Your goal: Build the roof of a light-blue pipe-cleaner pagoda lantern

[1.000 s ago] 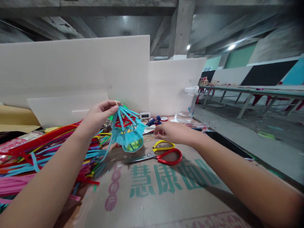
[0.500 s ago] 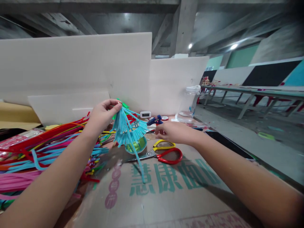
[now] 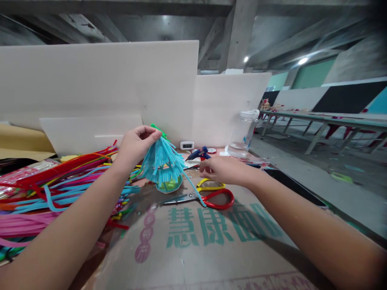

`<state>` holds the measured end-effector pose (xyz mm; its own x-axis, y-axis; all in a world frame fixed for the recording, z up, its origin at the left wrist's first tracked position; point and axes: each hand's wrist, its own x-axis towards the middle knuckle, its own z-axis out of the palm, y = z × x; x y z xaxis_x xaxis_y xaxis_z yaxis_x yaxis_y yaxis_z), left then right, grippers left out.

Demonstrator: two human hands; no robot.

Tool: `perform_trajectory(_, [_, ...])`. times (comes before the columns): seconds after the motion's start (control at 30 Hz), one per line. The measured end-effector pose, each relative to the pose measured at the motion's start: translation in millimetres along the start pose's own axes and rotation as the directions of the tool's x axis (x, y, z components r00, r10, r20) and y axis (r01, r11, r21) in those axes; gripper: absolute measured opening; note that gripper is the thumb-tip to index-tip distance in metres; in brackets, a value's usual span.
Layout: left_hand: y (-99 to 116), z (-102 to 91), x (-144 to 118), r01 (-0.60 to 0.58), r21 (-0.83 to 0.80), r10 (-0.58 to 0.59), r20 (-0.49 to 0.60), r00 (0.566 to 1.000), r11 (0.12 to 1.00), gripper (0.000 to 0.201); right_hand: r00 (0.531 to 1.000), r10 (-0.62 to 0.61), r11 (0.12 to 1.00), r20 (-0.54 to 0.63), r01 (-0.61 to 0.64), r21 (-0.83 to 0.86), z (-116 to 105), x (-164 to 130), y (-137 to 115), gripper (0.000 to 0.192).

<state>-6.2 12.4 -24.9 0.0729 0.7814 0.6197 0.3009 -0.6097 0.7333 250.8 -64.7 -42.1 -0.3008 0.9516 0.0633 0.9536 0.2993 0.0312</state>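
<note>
A layered, skirt-shaped bundle of light-blue pipe cleaners (image 3: 163,161) hangs from my left hand (image 3: 142,141), its top pinched between thumb and fingers. Green pipe cleaners (image 3: 159,129) show behind those fingertips. One long blue strand trails from the bundle down to the right, across the scissors. My right hand (image 3: 222,169) hovers to the right of the bundle, fingers loosely curled and apart, with nothing visible in them. Under the bundle is a round green piece (image 3: 169,184), partly covered. Scissors (image 3: 192,197) with one yellow and one red handle lie on the cardboard (image 3: 157,262).
Loose coloured pipe cleaners (image 3: 60,193) are heaped at the left. Behind my hands are a blue glue gun (image 3: 199,153), a small digital clock (image 3: 186,145) and a clear bottle (image 3: 242,135). A dark tablet-like slab (image 3: 293,187) lies right, beneath white upright boards (image 3: 99,80).
The bundle has turned in my left hand; its long strand has swung from hanging downward to slanting right over the scissors. My right hand has barely moved. The view has shifted slightly.
</note>
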Motion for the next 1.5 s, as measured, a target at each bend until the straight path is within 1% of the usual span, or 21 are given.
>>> perform_trajectory(0.2, [-3, -2.0, 1, -0.022, 0.006, 0.022, 0.023, 0.999, 1.000, 0.037, 0.999, 0.003, 1.000, 0.050, -0.004, 0.008, 2, 0, 5, 0.023])
perform_trajectory(0.3, [-6, -2.8, 3, -0.018, 0.009, 0.017, 0.041, 0.999, 1.000, 0.038, 0.993, 0.016, 1.000, 0.116, -0.014, -0.022, 3, 0, 14, 0.019])
perform_trajectory(0.37, [-8, -3.1, 4, -0.023, 0.028, 0.022, 0.043, 0.999, 0.999, 0.038, 0.984, 0.040, 0.999, 0.174, -0.036, -0.025, 5, 1, 19, 0.023])
perform_trajectory(0.43, [-9, -3.1, 4, -0.040, 0.043, 0.037, 0.057, 0.998, 0.998, 0.037, 0.967, 0.045, 0.999, 0.252, -0.045, -0.007, 7, 5, 22, 0.039])
perform_trajectory(0.57, [-9, -2.4, 5, -0.053, 0.043, 0.048, 0.106, 0.993, 0.998, 0.035, 0.917, 0.017, 0.998, 0.398, -0.041, 0.052, 18, 15, 26, 0.083])
perform_trajectory(0.63, [-8, -2.5, 5, -0.051, 0.041, 0.046, 0.121, 0.992, 0.998, 0.035, 0.908, -0.023, 0.993, 0.419, -0.027, 0.114, 23, 17, 30, 0.099])
perform_trajectory(0.67, [-8, -2.8, 5, -0.053, 0.043, 0.047, 0.124, 0.991, 0.998, 0.035, 0.908, -0.059, 0.989, 0.415, -0.004, 0.150, 25, 16, 32, 0.101])
perform_trajectory(0.73, [-6, -3.6, 4, -0.058, 0.047, 0.051, 0.129, 0.990, 0.997, 0.036, 0.912, -0.149, 0.977, 0.383, 0.077, 0.198, 28, 11, 35, 0.089])
perform_trajectory(0.8, [-5, -4.3, 4, -0.063, 0.047, 0.056, 0.138, 0.989, 0.997, 0.036, 0.920, -0.201, 0.970, 0.337, 0.139, 0.199, 31, 3, 36, 0.074])
perform_trajectory(0.83, [-4, -4.5, 3, -0.064, 0.047, 0.056, 0.142, 0.988, 0.997, 0.036, 0.927, -0.210, 0.970, 0.312, 0.155, 0.190, 32, 0, 36, 0.071])
perform_trajectory(0.93, [-1, -4.3, 2, -0.066, 0.061, 0.056, 0.152, 0.987, 0.996, 0.036, 0.942, -0.242, 0.963, 0.233, 0.203, 0.180, 36, -8, 32, 0.071])
perform_trajectory(1.0, [0, -4.0, 2, -0.069, 0.078, 0.056, 0.153, 0.987, 0.995, 0.037, 0.932, -0.296, 0.946, 0.210, 0.256, 0.200, 37, -10, 30, 0.064])
perform_trajectory(1.07, [0, -4.1, 1, -0.071, 0.093, 0.056, 0.152, 0.987, 0.993, 0.037, 0.920, -0.327, 0.935, 0.217, 0.280, 0.219, 38, -11, 27, 0.060])
perform_trajectory(1.13, [0, -4.3, 1, -0.075, 0.102, 0.059, 0.148, 0.987, 0.992, 0.036, 0.918, -0.321, 0.938, 0.232, 0.274, 0.215, 37, -13, 24, 0.062])
perform_trajectory(1.23, [-1, -4.5, 0, -0.083, 0.099, 0.068, 0.150, 0.986, 0.992, 0.034, 0.917, -0.311, 0.944, 0.250, 0.269, 0.190, 35, -18, 18, 0.074])
perform_trajectory(1.3, [-1, -4.4, 1, -0.086, 0.090, 0.071, 0.153, 0.986, 0.992, 0.033, 0.914, -0.307, 0.948, 0.266, 0.270, 0.167, 33, -23, 13, 0.075])
perform_trajectory(1.33, [-1, -4.4, 1, -0.085, 0.084, 0.071, 0.154, 0.986, 0.993, 0.033, 0.915, -0.300, 0.951, 0.270, 0.268, 0.152, 31, -25, 10, 0.070])
perform_trajectory(1.4, [-2, -4.8, 2, -0.082, 0.072, 0.070, 0.156, 0.985, 0.994, 0.033, 0.928, -0.277, 0.960, 0.250, 0.255, 0.117, 27, -31, 7, 0.051])
perform_trajectory(1.43, [-2, -5.2, 2, -0.078, 0.066, 0.067, 0.160, 0.985, 0.995, 0.033, 0.937, -0.261, 0.965, 0.234, 0.244, 0.100, 24, -33, 8, 0.041])
perform_trajectory(1.5, [-3, -6.6, 3, -0.074, 0.055, 0.064, 0.169, 0.984, 0.996, 0.034, 0.954, -0.223, 0.974, 0.198, 0.212, 0.076, 18, -38, 16, 0.030])
